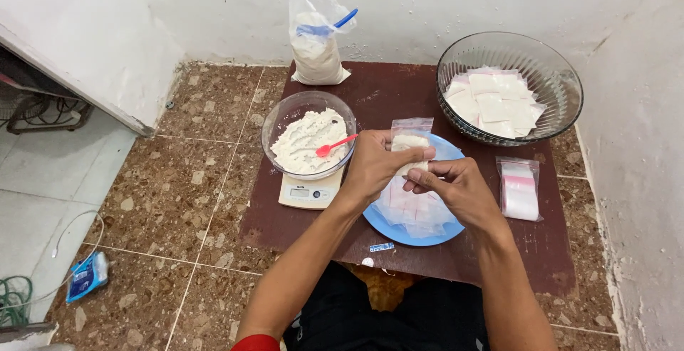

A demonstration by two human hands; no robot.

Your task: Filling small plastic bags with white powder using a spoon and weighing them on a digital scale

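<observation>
With both hands, left [376, 168] and right [456, 188], I grip one powder-filled small bag [410, 144] above the blue plate [399, 231]; finished packets fill the glass bowl [563, 73] behind it, while much powder remains in the scale bowl [308, 141] left of it.

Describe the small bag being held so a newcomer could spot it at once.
On the dark brown board, find the blue plate. Above it, the left hand and right hand pinch a small clear bag, the only one upright and powder-filled.
</observation>
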